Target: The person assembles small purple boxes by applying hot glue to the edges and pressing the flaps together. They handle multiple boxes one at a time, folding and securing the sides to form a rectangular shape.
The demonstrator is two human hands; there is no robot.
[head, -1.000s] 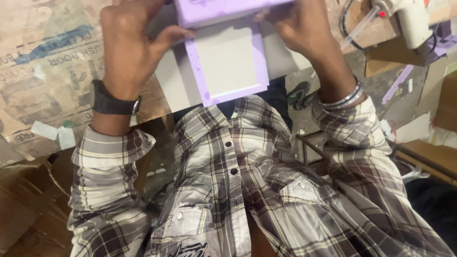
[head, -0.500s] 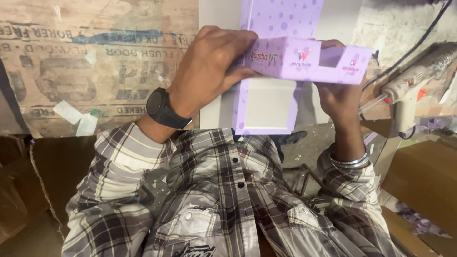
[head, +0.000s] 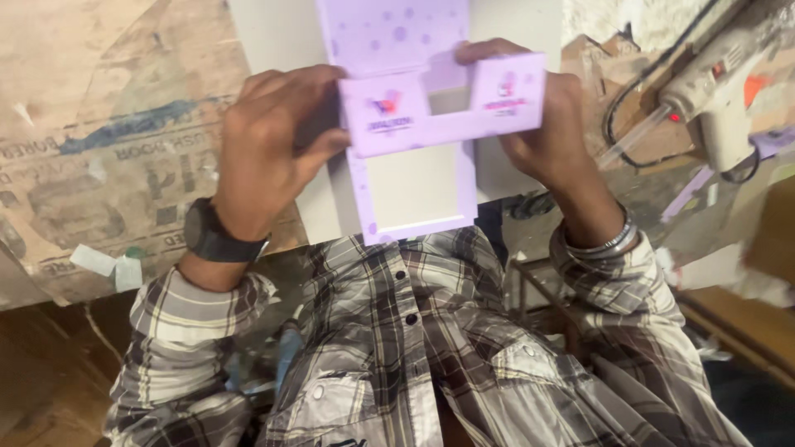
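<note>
Cardboard, worn and printed with faded lettering, fills the upper left of the frame as a flattened sheet (head: 99, 149), with scraps of pale tape (head: 103, 263) stuck near its lower edge. Just right of it, the left hand (head: 269, 145), a dark wristwatch (head: 214, 236) at its wrist, is closed on the left end of a lilac paperboard strip (head: 443, 103), thumb on the near face and the other fingers curled behind. The strip sits upper centre, held level between both hands, with a notch cut in its top edge. It lies in front of a lilac-bordered white panel (head: 414, 186) that rests on a pale grey board (head: 273, 33) and reaches down to the plaid shirt (head: 414, 348) at the bottom centre.

The right hand (head: 551, 136), a metal bangle (head: 609, 242) at its wrist, grips the strip's right end, fingertips wrapped over the top edge. The piece looks light and thin, stiff along its folds yet easy to crease or dent, so its ends, where the hands already are, seem the safest hold, not the narrow span under the notch.

At the upper right lies a white glue gun (head: 704, 87) with a dark cable (head: 629, 99), well apart from the hands.
</note>
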